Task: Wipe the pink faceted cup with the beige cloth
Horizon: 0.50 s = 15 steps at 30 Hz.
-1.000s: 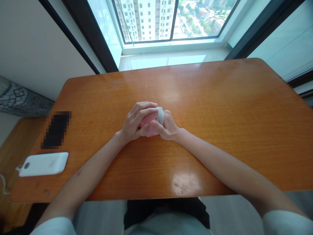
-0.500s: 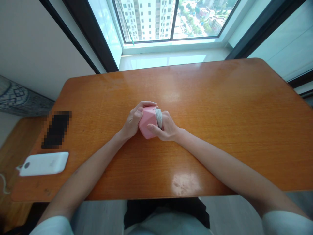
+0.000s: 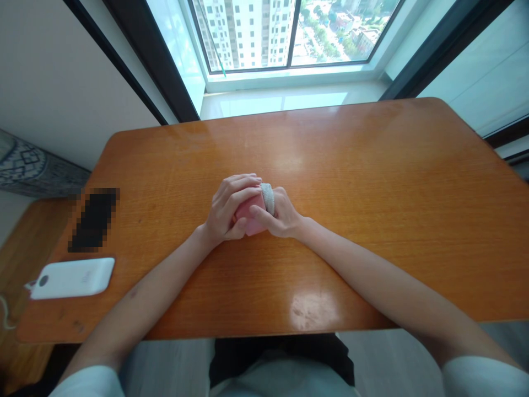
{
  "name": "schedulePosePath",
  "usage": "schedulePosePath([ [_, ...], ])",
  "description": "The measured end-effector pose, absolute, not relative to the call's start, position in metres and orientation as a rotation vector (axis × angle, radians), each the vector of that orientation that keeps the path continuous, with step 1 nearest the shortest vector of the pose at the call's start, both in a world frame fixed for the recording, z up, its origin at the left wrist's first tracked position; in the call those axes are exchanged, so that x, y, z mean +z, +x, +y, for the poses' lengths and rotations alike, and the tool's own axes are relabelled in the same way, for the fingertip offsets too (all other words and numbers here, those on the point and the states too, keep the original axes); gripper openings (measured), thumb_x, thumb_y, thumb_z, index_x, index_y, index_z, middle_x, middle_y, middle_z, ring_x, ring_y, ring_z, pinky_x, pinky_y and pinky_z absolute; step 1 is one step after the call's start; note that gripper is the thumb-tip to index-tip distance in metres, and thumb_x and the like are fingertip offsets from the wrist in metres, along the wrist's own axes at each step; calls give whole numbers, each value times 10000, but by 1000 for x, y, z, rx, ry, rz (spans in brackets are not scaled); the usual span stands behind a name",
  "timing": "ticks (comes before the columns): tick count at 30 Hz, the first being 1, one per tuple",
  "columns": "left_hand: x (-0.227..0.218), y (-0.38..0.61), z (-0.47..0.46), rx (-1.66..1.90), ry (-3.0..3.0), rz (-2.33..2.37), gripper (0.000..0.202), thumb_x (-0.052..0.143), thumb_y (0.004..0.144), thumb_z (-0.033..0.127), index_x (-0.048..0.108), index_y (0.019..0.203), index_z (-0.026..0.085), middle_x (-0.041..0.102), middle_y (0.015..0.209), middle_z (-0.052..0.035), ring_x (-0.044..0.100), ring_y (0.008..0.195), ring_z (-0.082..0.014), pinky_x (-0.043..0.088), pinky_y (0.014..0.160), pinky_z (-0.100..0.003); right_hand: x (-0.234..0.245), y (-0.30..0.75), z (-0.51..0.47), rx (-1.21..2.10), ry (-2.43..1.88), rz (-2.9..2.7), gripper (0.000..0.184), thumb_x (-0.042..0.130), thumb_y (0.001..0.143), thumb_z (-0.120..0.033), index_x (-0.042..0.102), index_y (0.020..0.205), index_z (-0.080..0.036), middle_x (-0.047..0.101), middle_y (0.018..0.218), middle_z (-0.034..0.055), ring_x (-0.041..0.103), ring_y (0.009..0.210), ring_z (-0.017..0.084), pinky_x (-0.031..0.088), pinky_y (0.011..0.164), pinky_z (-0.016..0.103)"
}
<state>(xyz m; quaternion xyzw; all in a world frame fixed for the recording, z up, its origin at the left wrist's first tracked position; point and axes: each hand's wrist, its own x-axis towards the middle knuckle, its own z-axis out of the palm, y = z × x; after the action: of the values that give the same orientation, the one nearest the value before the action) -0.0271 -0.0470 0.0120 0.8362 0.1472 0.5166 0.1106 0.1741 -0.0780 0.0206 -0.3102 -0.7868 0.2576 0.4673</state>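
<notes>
Head view. Your left hand has closed further over the pink faceted block, hiding more of it; your right hand holds the side by its grey fabric end. Both hands together, clamped on it, mid-surface of the wooden table. Near left corner: pixelated phone, white power bank. Beyond far edge: window.

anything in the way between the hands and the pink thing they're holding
Nothing visible: the left hand and right hand both touch the pink faceted object directly. A grey fabric piece sits at its upper right, beside the right hand, without blocking either grip.
</notes>
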Motion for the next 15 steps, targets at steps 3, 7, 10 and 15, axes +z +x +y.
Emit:
schedulePosePath([
  [3, 14, -27, -47, 1486, 2509, 410, 500, 488, 1144, 591, 619, 1531, 304, 769, 1444, -130, 748, 1355, -332, 644, 1130, -598, 19, 175, -78, 646, -764, -1956, 570, 501, 1120, -629, 637, 763, -207, 531, 643, -21, 484, 615, 135, 384, 604, 308],
  [7, 16, -23, -48, 1459, 2436, 403, 475, 464, 1155, 533, 613, 1541, 300, 746, 1451, -148, 733, 1331, -329, 641, 1108, -590, 17, 174, -77, 639, -751, -1947, 575, 518, 1115, -634, 589, 726, -215, 488, 616, -37, 456, 593, 124, 359, 585, 303],
  [10, 17, -22, -48, 1419, 2341, 398, 450, 482, 1156, 492, 637, 1518, 275, 733, 1438, -163, 722, 1319, -326, 630, 1110, -570, 17, 174, -77, 600, -727, -1913, 570, 536, 1108, -625, 537, 706, -221, 457, 605, -52, 435, 563, 108, 327, 561, 293],
  [15, 21, -19, -50, 1345, 2133, 459, 417, 488, 1161, 501, 686, 1432, 254, 749, 1380, -151, 736, 1278, -313, 601, 1140, -555, 19, 174, -79, 581, -724, -1891, 533, 574, 1092, -605, 511, 716, -231, 435, 607, -55, 421, 545, 108, 333, 538, 294],
])
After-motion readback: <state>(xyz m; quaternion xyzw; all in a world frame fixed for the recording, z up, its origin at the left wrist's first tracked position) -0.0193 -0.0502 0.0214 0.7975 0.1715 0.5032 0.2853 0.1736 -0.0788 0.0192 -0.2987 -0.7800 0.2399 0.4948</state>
